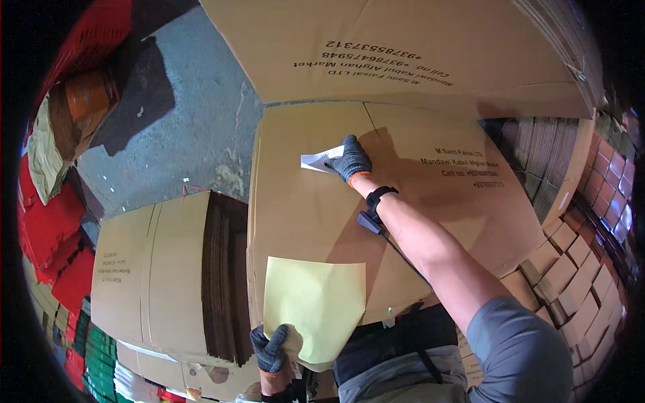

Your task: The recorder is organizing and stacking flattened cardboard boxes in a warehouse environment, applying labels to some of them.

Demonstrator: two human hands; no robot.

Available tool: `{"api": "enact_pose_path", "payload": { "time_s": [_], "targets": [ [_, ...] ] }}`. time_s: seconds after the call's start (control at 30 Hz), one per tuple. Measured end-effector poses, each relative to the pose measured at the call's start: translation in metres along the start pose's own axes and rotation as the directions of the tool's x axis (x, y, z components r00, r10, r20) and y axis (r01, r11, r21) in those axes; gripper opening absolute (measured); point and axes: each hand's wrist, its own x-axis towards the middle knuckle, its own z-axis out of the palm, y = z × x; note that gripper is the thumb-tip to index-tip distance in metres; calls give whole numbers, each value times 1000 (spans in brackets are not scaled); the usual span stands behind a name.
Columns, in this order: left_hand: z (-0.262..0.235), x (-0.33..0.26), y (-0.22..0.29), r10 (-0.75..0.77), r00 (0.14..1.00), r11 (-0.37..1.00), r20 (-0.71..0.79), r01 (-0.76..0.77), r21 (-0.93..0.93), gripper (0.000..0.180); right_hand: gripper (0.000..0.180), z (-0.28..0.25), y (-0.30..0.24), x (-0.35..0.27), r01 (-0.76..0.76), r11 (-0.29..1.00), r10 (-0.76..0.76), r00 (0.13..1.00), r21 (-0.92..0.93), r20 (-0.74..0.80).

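My left hand (pixel 271 348), in a grey knit glove, is closed on the lower left edge of a pale yellow paper sheet (pixel 316 295). The sheet hangs over the near edge of a large flat brown cardboard box (pixel 309 215). Farther forward, my right hand (pixel 352 160) wears a grey glove with an orange cuff. Its fingers are closed on a small white piece of paper (pixel 317 161), which looks folded, above the middle of the same cardboard. Dark printing shows on the cardboard to the right of this hand.
Another large cardboard sheet (pixel 416 60) rises at the far side. To the left is a stack of flattened boxes (pixel 151 275), with red bundles (pixel 57 221) beyond it. Bundled cardboard pieces (pixel 571 282) lie at the right. Grey concrete floor (pixel 195 127) shows at the far left.
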Motion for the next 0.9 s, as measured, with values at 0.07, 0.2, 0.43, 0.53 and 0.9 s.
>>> {"api": "enact_pose_path", "payload": {
  "time_s": [0.07,0.2,0.43,0.53,0.9],
  "targets": [
    [6,2,7,-2,1000,1000,8,2,19,16,74,-4,5,4,-7,1000,7,1000,-25,-2],
    [-6,-1,-6,-38,999,999,7,38,-36,14,100,-23,-32,-11,-113,955,152,980,-274,126],
    [-4,0,-15,16,998,1000,-66,-18,-24,13,82,37,-51,-35,456,824,-298,853,-335,428],
    [8,5,-18,18,998,998,-52,-21,-54,13,75,62,-27,-39,619,773,-594,783,-139,185],
    [1,-4,-4,74,997,991,20,-71,-115,15,99,-163,147,-160,392,869,-261,882,-302,393]
  ]
}}
